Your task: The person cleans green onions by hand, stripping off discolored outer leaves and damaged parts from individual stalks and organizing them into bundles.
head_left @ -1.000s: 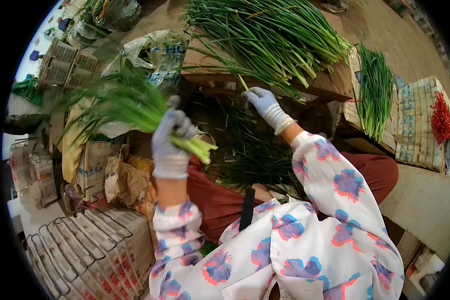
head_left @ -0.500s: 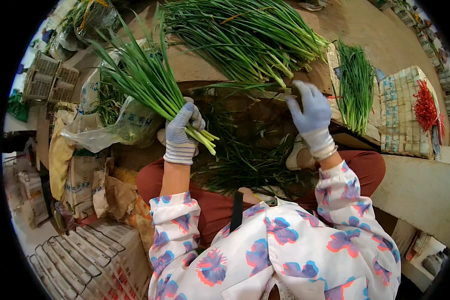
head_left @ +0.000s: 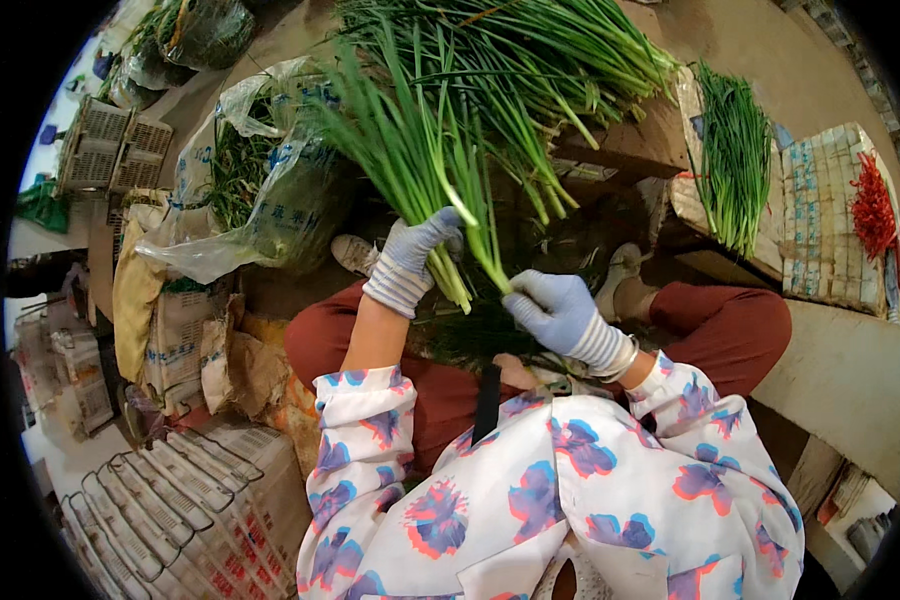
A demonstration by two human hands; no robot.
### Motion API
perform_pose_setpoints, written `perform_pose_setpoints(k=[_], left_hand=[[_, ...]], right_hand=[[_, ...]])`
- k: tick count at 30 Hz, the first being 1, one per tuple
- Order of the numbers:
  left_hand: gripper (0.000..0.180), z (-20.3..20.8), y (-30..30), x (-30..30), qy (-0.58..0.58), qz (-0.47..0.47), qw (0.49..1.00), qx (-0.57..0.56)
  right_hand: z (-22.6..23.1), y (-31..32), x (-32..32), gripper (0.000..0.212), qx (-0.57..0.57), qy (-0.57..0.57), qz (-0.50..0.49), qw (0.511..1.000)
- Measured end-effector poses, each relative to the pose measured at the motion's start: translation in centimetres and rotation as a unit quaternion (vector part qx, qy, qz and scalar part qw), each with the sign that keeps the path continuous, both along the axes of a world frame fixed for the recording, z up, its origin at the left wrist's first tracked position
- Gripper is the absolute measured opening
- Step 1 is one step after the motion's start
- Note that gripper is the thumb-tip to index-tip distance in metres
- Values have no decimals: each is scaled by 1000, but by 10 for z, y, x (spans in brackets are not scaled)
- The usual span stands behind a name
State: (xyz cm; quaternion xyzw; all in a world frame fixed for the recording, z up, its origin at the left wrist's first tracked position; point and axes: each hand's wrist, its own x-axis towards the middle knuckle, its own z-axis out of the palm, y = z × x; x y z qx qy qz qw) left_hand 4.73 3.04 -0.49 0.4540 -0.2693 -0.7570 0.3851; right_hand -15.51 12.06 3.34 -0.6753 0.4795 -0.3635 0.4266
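Note:
In my left hand (head_left: pixel 417 262), gloved in pale blue and white, I grip a bunch of long green onion-like stalks (head_left: pixel 390 150). Their pale ends stick out below the fist, and the leaves fan up and away. My right hand (head_left: pixel 558 312), in a matching glove, is closed on the pale lower end of an onion-like stalk (head_left: pixel 483 240) beside the bunch. Past both hands lies a big heap of similar stalks (head_left: pixel 530 60), pale ends toward me. How many stalks my right fingers hold is hidden.
A clear plastic bag (head_left: pixel 300 215) of greens stands left of my hands. Right lie a neat bundle of greens (head_left: pixel 735 160) and red ties (head_left: pixel 875 215) on a pale stack (head_left: pixel 815 230). Plastic crates (head_left: pixel 185 510) sit lower left. My bent knees flank the trimmings on the ground.
My right hand has come down and left from near the heap and closed on a stalk. My left hand has shifted right and slightly up with its bunch. The view has shifted a little.

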Motion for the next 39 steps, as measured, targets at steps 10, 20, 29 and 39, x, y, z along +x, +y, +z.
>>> perform_pose_setpoints(k=[10, 20, 29, 39], left_hand=[[27, -5, -6, -16, -99, -23, 994, -31], [29, -15, -19, -10, -134, 4, 991, -7], [36, -15, -20, -16, -160, 6, 987, 4], [51, -11, -6, -34, 143, 114, 976, 122]], right_hand=[[-65, -41, 27, 29, 228, -188, -91, 951], [-58, 13, -53, 19, 205, 378, 307, 849], [16, -65, 12, 37, -93, 289, -24, 952], [-14, -28, 5, 17, -137, 295, -6, 946]])
